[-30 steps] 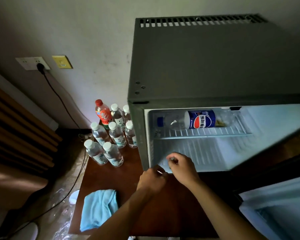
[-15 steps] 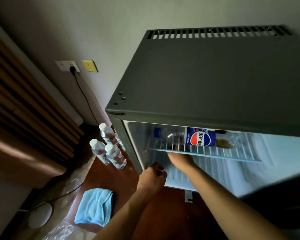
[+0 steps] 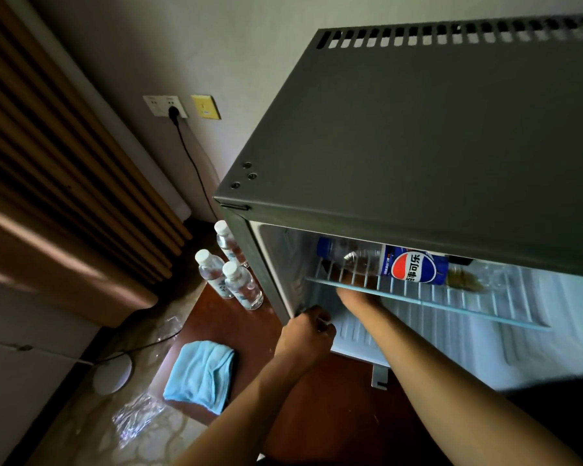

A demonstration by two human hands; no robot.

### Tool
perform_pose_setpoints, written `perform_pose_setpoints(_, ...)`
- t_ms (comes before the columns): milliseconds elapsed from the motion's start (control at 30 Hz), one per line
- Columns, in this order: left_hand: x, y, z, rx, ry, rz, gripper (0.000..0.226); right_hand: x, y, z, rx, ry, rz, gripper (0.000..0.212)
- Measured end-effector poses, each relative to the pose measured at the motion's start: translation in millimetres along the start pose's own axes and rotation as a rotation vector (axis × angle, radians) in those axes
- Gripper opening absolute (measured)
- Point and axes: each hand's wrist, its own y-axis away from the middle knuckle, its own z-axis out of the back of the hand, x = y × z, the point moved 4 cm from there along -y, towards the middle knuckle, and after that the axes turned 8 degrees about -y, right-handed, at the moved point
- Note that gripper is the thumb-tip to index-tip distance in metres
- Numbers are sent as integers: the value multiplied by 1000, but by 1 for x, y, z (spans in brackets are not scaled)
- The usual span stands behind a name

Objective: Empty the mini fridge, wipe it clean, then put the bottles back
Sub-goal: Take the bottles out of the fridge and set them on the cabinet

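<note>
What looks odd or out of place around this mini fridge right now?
One Pepsi bottle lies on its side on the wire shelf inside the fridge, nearly empty. Clear plastic wrap lies crumpled on the floor near the blue cloth.

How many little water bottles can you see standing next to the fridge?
3. One water bottle stands furthest back against the mini fridge, one on the left, one nearest in front. More may be hidden behind the fridge's side.
</note>
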Motion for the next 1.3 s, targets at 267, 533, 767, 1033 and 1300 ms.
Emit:
perform_pose_setpoints(267, 7, 6, -1, -2, -36, -59, 28, 19, 34, 2, -409, -214, 176, 22)
perform_pose_setpoints(533, 22, 18, -3, 14, -20, -45, 47, 17, 72, -5, -424, -237, 153, 21)
perform_pose_setpoints(767, 32, 22, -12, 53, -118, -28, 49, 17, 100, -31, -392, -296, 162, 20)
perform_pose_setpoints(1033, 64, 23, -14, 152, -181, -86, 50, 30, 114, -68, -424, -301, 103, 22)
perform_pose_setpoints(1300, 117, 13, 13, 240, -205, -102, 50, 70, 110, -112, -409, -400, 47, 23)
